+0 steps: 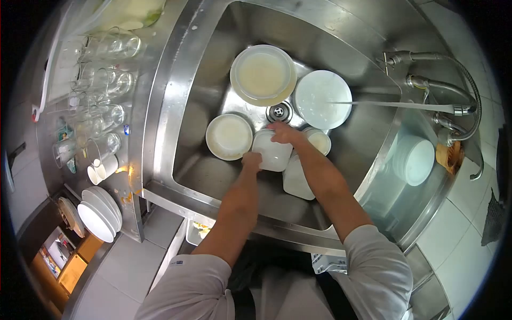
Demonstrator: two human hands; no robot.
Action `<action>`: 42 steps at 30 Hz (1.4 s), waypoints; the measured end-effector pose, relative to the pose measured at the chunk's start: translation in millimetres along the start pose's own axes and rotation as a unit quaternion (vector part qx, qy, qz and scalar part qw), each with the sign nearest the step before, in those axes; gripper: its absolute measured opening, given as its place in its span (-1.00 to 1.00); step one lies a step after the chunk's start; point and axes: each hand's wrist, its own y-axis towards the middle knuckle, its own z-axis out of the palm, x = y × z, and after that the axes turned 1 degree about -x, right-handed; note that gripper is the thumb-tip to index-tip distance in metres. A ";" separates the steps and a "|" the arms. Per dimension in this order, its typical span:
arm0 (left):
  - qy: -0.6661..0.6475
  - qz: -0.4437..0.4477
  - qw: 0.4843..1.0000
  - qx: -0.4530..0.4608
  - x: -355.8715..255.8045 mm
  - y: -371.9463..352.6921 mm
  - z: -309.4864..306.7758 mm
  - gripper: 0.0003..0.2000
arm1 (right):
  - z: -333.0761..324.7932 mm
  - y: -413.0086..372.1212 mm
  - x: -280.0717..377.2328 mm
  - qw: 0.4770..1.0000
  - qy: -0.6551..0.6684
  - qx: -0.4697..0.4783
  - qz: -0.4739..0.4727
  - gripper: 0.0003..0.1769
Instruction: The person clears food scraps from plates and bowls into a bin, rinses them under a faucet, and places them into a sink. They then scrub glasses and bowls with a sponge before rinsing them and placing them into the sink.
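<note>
A white square-cornered dish (273, 153) is between my two hands, low in the steel sink. My left hand (253, 160) is closed on its near left edge. At its far right edge, my right hand (287, 134) grips it, with some fingers hidden. To the left sits a round white bowl (229, 137). A small round bowl (320, 142) and another white square-cornered dish (298, 180) are partly covered by my right forearm. Beyond my hands lies a large bowl (263, 76) holding cloudy liquid. Water from the tap runs into a white plate (322, 100).
The tap (457, 110) reaches in from the right. Several glasses (109, 80) and a stack of white plates (100, 213) stand on the left counter (146, 106). More white plates (418, 162) stand in the right basin. The drain (279, 112) lies just past my right hand.
</note>
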 end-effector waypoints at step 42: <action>-0.192 0.214 0.787 -0.545 267.4 -117.5 -618.3 -0.59 | 156.7 -35.5 636.9 0.949 -0.013 -0.122 -0.290 -0.12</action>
